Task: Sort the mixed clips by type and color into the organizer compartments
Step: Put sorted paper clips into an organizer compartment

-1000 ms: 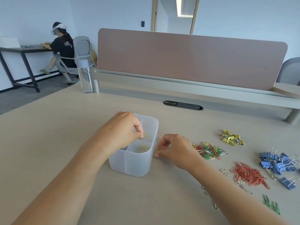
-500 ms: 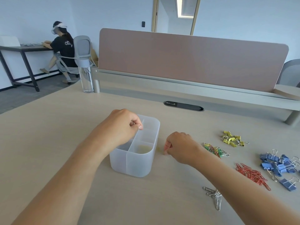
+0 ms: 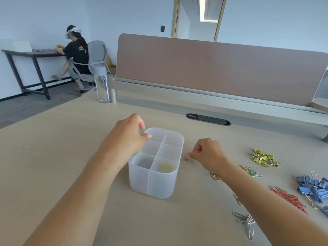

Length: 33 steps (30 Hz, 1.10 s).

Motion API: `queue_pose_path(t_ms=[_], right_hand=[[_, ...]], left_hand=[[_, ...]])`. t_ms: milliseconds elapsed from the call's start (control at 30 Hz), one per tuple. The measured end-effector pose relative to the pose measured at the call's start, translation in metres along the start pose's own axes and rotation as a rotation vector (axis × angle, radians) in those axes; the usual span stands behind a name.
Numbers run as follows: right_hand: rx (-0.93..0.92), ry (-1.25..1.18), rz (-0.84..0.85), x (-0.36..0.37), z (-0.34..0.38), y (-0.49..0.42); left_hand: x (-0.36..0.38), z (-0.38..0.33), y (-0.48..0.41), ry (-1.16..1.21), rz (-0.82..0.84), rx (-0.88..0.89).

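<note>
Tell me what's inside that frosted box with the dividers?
The organizer holds pale yellow clips front right and greyish clips front left. The other sections look empty; the left hand covers the far-left corner.

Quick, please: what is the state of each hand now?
Left hand: fingers curled at the organizer rim; a grip cannot be told.
Right hand: pinches a small gold clip.

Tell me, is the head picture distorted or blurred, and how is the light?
Head view: wide-angle distortion curves the desk divider; light is soft, the organizer casting only a faint shadow; the tiny clip the right hand pinches looks blurry.
</note>
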State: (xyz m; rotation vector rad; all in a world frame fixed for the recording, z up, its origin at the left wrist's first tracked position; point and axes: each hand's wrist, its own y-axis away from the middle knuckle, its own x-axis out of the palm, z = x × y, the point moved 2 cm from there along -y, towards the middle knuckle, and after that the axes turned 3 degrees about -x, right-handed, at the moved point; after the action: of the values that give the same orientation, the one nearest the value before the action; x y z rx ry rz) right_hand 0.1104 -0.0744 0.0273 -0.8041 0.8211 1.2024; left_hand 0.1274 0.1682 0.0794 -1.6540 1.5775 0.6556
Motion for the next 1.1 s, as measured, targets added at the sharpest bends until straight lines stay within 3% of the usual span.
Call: queue_pose_path(t_ms=[233, 833, 900, 1000, 1100], right_hand=[[0.042, -0.075, 0.017, 0.006, 0.002, -0.007], [-0.129, 0.285, 0.209, -0.002, 0.014, 0.001], [-0.134, 0.181, 0.075, -0.013, 0.015, -0.001], [-0.224, -0.201, -0.228, -0.044, 0.026, 0.002], [-0.404, -0.329, -0.135, -0.054, 0.052, 0.018]], left_hand=[[0.004, 0.008, -0.007, -0.011, 0.031, -0.036], [0.006, 0.010, -0.010, -0.009, 0.028, -0.049], [0.006, 0.009, -0.009, -0.013, 0.029, -0.040], [0.005, 0.009, -0.009, -0.017, 0.020, -0.036], [0.005, 0.008, -0.008, -0.037, 0.002, -0.012]])
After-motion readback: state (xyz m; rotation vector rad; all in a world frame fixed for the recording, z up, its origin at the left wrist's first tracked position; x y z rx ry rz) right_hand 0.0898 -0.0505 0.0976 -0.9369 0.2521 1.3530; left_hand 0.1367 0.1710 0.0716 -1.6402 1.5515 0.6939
